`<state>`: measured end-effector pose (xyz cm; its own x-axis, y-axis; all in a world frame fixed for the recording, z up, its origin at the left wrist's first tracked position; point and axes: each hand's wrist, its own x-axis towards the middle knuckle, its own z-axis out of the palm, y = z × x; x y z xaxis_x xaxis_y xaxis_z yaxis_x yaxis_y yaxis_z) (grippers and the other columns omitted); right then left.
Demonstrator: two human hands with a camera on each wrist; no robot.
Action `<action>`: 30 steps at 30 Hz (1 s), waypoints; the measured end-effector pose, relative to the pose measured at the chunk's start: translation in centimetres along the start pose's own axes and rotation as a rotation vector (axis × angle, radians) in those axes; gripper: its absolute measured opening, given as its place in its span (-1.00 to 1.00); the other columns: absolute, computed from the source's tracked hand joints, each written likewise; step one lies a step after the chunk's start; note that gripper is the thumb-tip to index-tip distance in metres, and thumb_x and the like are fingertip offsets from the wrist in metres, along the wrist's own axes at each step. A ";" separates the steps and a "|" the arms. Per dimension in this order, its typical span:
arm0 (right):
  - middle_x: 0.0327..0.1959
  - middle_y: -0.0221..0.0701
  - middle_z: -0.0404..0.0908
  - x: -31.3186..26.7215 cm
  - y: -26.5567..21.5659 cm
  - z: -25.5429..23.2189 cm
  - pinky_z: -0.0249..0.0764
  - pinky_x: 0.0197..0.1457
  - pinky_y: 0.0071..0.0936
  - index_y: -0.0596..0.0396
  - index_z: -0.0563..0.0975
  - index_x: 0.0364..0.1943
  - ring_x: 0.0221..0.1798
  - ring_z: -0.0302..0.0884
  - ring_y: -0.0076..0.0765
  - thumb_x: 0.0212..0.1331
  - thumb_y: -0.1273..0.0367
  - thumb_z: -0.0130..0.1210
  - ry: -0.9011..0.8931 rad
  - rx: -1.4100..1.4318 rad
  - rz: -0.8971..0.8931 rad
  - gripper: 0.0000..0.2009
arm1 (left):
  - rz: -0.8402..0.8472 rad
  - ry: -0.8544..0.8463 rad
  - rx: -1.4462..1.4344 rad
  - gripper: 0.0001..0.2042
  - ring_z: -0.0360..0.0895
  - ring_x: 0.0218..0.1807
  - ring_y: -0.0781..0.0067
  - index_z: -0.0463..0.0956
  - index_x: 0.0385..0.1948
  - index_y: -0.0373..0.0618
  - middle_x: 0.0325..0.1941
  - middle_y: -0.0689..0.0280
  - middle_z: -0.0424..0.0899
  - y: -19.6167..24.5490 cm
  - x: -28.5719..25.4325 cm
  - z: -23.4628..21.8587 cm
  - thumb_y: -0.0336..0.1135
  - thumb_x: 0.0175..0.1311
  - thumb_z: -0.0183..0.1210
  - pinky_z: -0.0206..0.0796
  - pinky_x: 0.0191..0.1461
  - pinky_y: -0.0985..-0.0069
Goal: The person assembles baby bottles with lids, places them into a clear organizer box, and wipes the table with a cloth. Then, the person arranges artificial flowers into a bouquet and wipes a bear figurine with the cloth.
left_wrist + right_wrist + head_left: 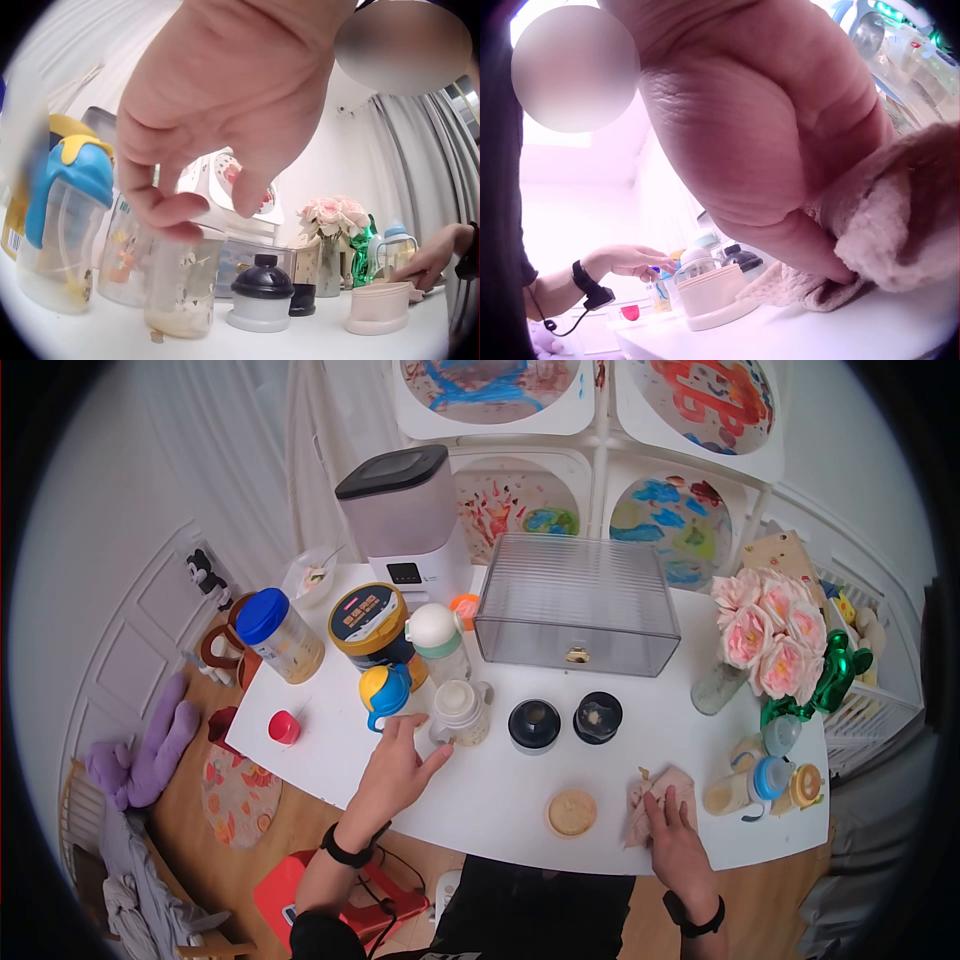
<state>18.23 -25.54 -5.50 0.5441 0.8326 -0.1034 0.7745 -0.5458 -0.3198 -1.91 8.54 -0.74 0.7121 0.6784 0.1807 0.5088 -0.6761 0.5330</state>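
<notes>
My left hand (395, 765) hovers at the front of the table, fingers loosely bent, nothing between them. Close beyond its fingertips stands a clear bottle with a whitish lid (460, 705). Just left of that bottle is a sippy cup (384, 695) with a blue and yellow top. In the left wrist view, the thumb and fingers overlap the upper part of the clear bottle (180, 289). My right hand (682, 847) holds a crumpled pink cloth (892, 217) down on the table; folds hide some fingertips. A pale pink round container (571, 813) stands left of the cloth.
Two black-topped containers (535, 726) stand mid-table before a clear drawer box (580, 610). Feeding bottles (735, 793) and a flower vase (718, 688) are right. A powder tub (370, 625), blue-lidded jar (285, 645), red cup (284, 727) and white machine (405, 530) stand left.
</notes>
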 end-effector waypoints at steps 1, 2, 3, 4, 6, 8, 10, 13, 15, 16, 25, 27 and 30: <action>0.38 0.33 0.08 -0.1 0.1 0.1 0.14 0.50 -0.05 0.15 0.20 0.37 0.34 0.19 0.48 0.14 0.54 0.05 -0.005 0.002 0.004 -0.37 | -0.061 -0.092 -0.141 -0.56 0.61 -0.40 0.36 0.39 0.03 -0.27 -0.08 0.11 0.55 -0.6 0.5 0.3 -0.12 0.31 0.24 0.46 -0.24 0.49; 0.39 0.33 0.08 -0.2 0.2 0.1 0.14 0.50 -0.06 0.13 0.21 0.37 0.34 0.20 0.48 0.13 0.54 0.07 -0.010 0.003 0.009 -0.36 | -0.122 -0.187 -0.282 -0.57 0.63 -0.37 0.37 0.40 0.02 -0.26 -0.13 0.14 0.59 -1.1 1.0 0.4 -0.10 0.32 0.24 0.47 -0.24 0.50; 0.39 0.33 0.08 -0.3 0.3 0.0 0.14 0.50 -0.06 0.13 0.21 0.37 0.34 0.20 0.48 0.13 0.54 0.07 -0.007 0.005 0.020 -0.36 | -0.115 -0.195 -0.282 -0.57 0.63 -0.37 0.37 0.40 0.02 -0.26 -0.13 0.14 0.59 -1.4 1.1 0.4 -0.10 0.32 0.24 0.47 -0.24 0.50; 0.39 0.32 0.08 -0.3 0.3 -0.1 0.14 0.50 -0.07 0.12 0.21 0.37 0.34 0.21 0.47 0.13 0.53 0.08 -0.003 0.019 0.014 -0.36 | -0.162 -0.232 -0.349 -0.56 0.64 -0.33 0.41 0.41 0.01 -0.25 -0.13 0.17 0.61 -1.8 1.1 0.4 -0.07 0.33 0.23 0.47 -0.23 0.51; 0.39 0.32 0.08 -0.3 0.3 -0.2 0.15 0.50 -0.08 0.11 0.21 0.37 0.34 0.21 0.46 0.14 0.53 0.08 -0.001 0.030 0.010 -0.36 | -0.210 -0.272 -0.418 -0.55 0.64 -0.30 0.44 0.41 0.01 -0.24 -0.13 0.19 0.63 -2.3 1.0 0.4 -0.04 0.33 0.22 0.47 -0.22 0.52; 0.38 0.32 0.09 -0.1 0.2 -0.1 0.13 0.51 -0.08 0.12 0.20 0.37 0.34 0.22 0.44 0.13 0.54 0.08 -0.008 0.019 0.015 -0.36 | -0.226 -0.296 -0.440 -0.57 0.62 -0.28 0.50 0.45 -0.02 -0.25 -0.14 0.23 0.64 -2.6 0.9 0.5 -0.02 0.35 0.20 0.46 -0.20 0.54; 0.38 0.32 0.09 0.1 0.1 -0.1 0.13 0.51 -0.07 0.12 0.20 0.37 0.34 0.22 0.44 0.13 0.54 0.08 -0.013 0.006 0.018 -0.35 | -0.250 -0.346 -0.465 -0.57 0.62 -0.27 0.51 0.48 -0.03 -0.26 -0.15 0.24 0.64 -2.3 0.6 0.4 -0.02 0.36 0.19 0.44 -0.20 0.55; 0.38 0.33 0.10 0.0 0.2 0.1 0.12 0.51 -0.05 0.12 0.20 0.37 0.34 0.23 0.44 0.13 0.54 0.08 -0.008 0.001 0.014 -0.35 | -0.290 -0.440 -0.537 -0.58 0.61 -0.25 0.54 0.52 -0.05 -0.26 -0.17 0.28 0.65 -2.3 0.4 0.7 -0.01 0.38 0.16 0.41 -0.22 0.58; 0.38 0.33 0.09 -0.1 0.2 0.1 0.12 0.51 -0.03 0.12 0.20 0.37 0.33 0.22 0.45 0.13 0.54 0.08 0.006 0.006 0.016 -0.36 | -0.299 -0.490 -0.587 -0.58 0.60 -0.25 0.55 0.54 -0.05 -0.25 -0.18 0.30 0.65 -2.4 0.6 1.3 -0.01 0.39 0.15 0.40 -0.23 0.59; 0.38 0.34 0.10 -0.1 0.1 0.0 0.12 0.50 -0.03 0.11 0.20 0.37 0.33 0.22 0.46 0.14 0.54 0.07 0.009 0.013 0.013 -0.36 | -0.302 -0.500 -0.604 -0.58 0.60 -0.23 0.56 0.55 -0.04 -0.25 -0.16 0.32 0.65 -2.5 0.8 1.6 -0.01 0.39 0.14 0.38 -0.21 0.59; 0.38 0.28 0.14 -0.2 0.0 -0.1 0.17 0.48 -0.01 0.08 0.21 0.37 0.32 0.23 0.49 0.15 0.53 0.05 0.041 0.014 0.020 -0.37 | -0.250 -0.460 -0.762 -0.75 0.61 -0.17 0.55 0.61 -0.05 -0.22 -0.12 0.34 0.70 -3.0 0.4 3.3 -0.26 0.44 0.10 0.35 -0.07 0.58; 0.38 0.26 0.15 -0.3 0.0 0.0 0.17 0.48 -0.01 0.08 0.21 0.37 0.32 0.23 0.49 0.15 0.54 0.05 0.046 0.023 0.021 -0.37 | -0.242 -0.409 -0.794 -0.78 0.61 -0.18 0.53 0.61 -0.06 -0.24 -0.12 0.32 0.70 -3.5 0.0 3.0 -0.32 0.43 0.11 0.36 -0.03 0.56; 0.39 0.23 0.15 -0.4 0.2 0.0 0.19 0.47 -0.01 0.05 0.22 0.37 0.33 0.22 0.49 0.11 0.53 0.10 0.048 0.048 0.040 -0.34 | -0.262 -0.358 -0.803 -0.78 0.60 -0.18 0.52 0.61 -0.07 -0.26 -0.12 0.30 0.70 -4.6 -1.2 2.5 -0.34 0.44 0.09 0.35 -0.02 0.55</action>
<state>18.23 -25.98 -5.53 0.5902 0.8040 -0.0721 0.7359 -0.5726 -0.3614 -3.88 10.13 -5.49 0.7969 0.5614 -0.2230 0.2819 -0.0192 0.9593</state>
